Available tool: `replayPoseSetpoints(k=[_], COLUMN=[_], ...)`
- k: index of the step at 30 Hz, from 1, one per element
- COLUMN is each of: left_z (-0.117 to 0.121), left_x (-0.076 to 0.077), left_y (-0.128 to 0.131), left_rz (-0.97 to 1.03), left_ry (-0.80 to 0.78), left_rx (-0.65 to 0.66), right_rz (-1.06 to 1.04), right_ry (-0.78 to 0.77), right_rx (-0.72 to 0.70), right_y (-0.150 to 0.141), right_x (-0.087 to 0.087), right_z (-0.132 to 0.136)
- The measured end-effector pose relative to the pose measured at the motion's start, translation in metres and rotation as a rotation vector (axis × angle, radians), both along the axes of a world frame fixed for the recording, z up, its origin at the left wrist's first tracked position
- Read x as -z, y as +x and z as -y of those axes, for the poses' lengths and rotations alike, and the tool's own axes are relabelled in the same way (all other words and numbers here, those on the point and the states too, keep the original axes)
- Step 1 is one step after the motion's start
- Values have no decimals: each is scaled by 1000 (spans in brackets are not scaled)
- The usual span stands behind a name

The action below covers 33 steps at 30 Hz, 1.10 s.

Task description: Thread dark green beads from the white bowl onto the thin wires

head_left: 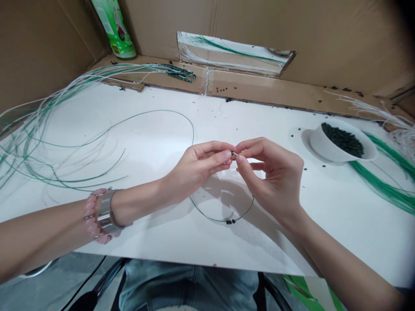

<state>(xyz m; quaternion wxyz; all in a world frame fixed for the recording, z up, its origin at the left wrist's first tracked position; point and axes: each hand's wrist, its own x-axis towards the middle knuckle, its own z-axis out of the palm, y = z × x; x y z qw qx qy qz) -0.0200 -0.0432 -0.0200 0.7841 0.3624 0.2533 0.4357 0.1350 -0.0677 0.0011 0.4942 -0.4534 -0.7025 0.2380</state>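
My left hand [207,160] is closed in a pinch on a tiny dark bead [232,153], most of it hidden by the fingertips. Thumb and forefinger of my right hand [270,168] pinch a pale, thin end right beside that bead. From the two hands a thin green cord [207,217] hangs in a loop over the white table, with a few black beads [230,221] threaded at its lowest part. Its other stretch curves away behind my left hand to the left. Whether the pinched bead is on the cord I cannot tell.
A white bowl [316,144] of dark beads stands at the right beside bundled green cords [385,185]. White and green strands [61,93] with beaded ends [180,72] lie at the left. Cardboard walls [155,26] and a green bottle [121,43] bound the white tabletop [145,134].
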Motion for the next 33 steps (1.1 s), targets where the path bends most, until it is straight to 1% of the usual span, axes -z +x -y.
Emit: replayPoseSetpoints(k=[14,18,23,30,33], left_z=[1,1,-1,-3,-3], left_x=[-3,-3,-2,0,0], left_y=[1,1,0,-1,-2], left_rz=[-8,-22,-69,-130,-158], left_ry=[-8,10,72,225,248], left_rx=[-26,-19,-20,-48,-62], right_rz=[5,32,44,64,66], right_ry=[-8,20,28,32,32], right_rx=[-7,-3,-22,-24,-17], right_y=[0,0,0,-1,0], right_x=[-1,-2,-4,-6,-5], right_z=[0,0,0,0,1])
